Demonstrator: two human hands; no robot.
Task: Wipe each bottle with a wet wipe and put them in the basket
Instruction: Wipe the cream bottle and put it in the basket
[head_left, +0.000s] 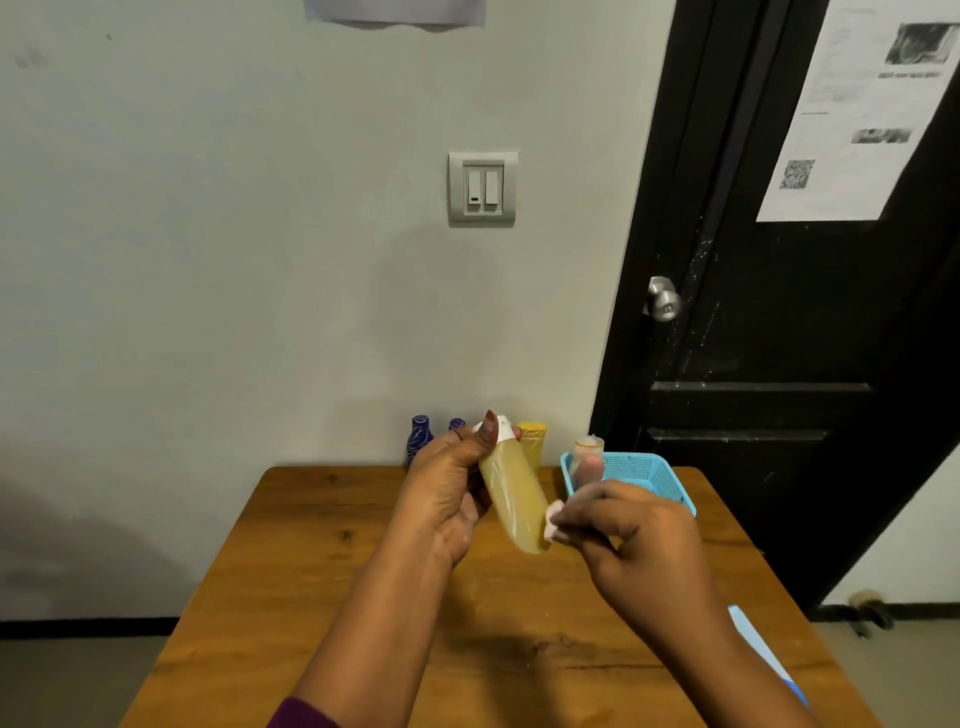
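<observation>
1. The bottle (514, 499), amber liquid under a white cap, is held in the air above the table (322, 582). It is tilted, with the cap up and toward the wall.
2. On my feed the left hand (447, 493) grips its upper part, thumb lying up against the cap.
3. The right hand (634, 540) pinches a wadded wipe (551, 517) and presses it to the bottle's lower right side.
4. Just behind that hand, a blue basket (649, 473) sits at the table's far right with a clear bottle (588, 460) standing in it.
5. Along the far edge stand a yellow bottle (534, 441), right behind the held one, and two blue bottles (420, 439) to the left, one mostly hidden by the left hand.
6. A flat blue pack (763, 654) lies at the near right edge beside the right forearm; I cannot tell what it is.
7. Beyond are a wall switch (482, 188) and a black door (779, 338).
</observation>
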